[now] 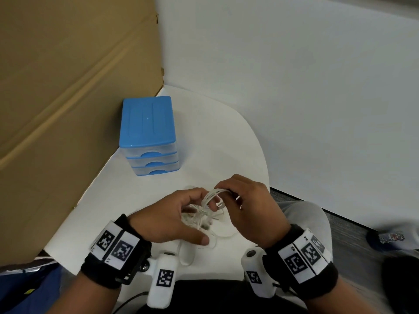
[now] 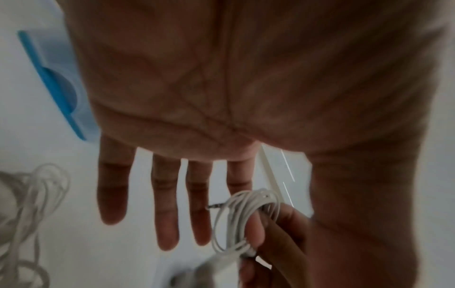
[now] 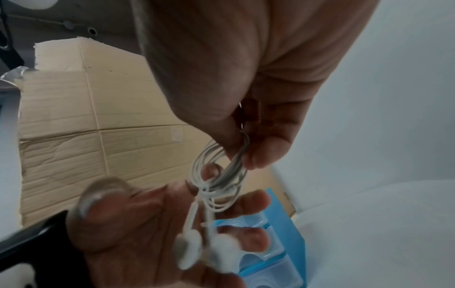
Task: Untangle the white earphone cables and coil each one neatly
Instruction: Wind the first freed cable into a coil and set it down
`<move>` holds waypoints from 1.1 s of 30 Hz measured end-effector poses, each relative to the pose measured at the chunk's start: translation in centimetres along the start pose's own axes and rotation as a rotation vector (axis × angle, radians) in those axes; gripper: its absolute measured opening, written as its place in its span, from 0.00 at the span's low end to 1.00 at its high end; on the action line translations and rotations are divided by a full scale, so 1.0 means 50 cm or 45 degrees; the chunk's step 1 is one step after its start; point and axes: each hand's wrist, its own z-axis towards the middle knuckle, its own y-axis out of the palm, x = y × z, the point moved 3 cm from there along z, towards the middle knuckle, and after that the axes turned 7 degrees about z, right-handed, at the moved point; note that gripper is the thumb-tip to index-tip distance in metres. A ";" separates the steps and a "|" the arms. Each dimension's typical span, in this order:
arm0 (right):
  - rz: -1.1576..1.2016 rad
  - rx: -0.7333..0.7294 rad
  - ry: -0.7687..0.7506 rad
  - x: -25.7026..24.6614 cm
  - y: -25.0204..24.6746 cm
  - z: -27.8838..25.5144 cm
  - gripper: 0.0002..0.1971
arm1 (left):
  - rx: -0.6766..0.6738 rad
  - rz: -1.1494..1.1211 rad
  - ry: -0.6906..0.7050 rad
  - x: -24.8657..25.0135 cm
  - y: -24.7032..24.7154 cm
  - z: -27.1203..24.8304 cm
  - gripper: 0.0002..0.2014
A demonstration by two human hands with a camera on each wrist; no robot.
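Observation:
A small coil of white earphone cable (image 1: pixel 214 196) hangs above the white table (image 1: pixel 226 143), pinched at its top between the thumb and fingers of my right hand (image 1: pixel 229 193). In the right wrist view the coil (image 3: pixel 219 171) ends in two earbuds (image 3: pixel 194 247) dangling over my left palm. My left hand (image 1: pixel 179 209) is under and beside the coil with straight, spread fingers (image 2: pixel 167 204), and one fingertip pokes into the loop. A second loose pile of white cable (image 1: pixel 195 220) lies on the table beneath the hands and also shows in the left wrist view (image 2: pixel 32 194).
A blue-topped set of clear mini drawers (image 1: pixel 148 132) stands behind the hands to the left. A large cardboard sheet (image 1: pixel 68 87) walls off the left side. The table's rounded edge runs close on the right, with dark floor (image 1: pixel 351 234) beyond.

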 end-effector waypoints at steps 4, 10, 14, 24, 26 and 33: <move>-0.022 0.008 -0.003 0.001 -0.004 0.002 0.07 | 0.249 -0.211 -0.054 0.012 0.016 0.019 0.21; -0.059 0.035 0.004 0.001 -0.007 0.011 0.07 | 0.545 -0.361 -0.049 0.006 0.031 0.035 0.11; -0.070 0.057 0.018 0.003 -0.019 0.014 0.06 | 0.556 -0.305 -0.025 0.001 0.024 0.035 0.12; -0.067 -0.060 0.302 0.029 -0.015 0.017 0.05 | 0.536 -0.302 -0.066 -0.012 0.029 0.040 0.09; -0.001 -0.043 0.444 0.046 -0.012 0.020 0.05 | 0.503 -0.306 -0.081 -0.017 0.034 0.040 0.08; 0.652 -0.019 0.722 0.087 0.001 0.027 0.08 | 0.588 -0.626 -0.245 -0.052 0.033 0.053 0.09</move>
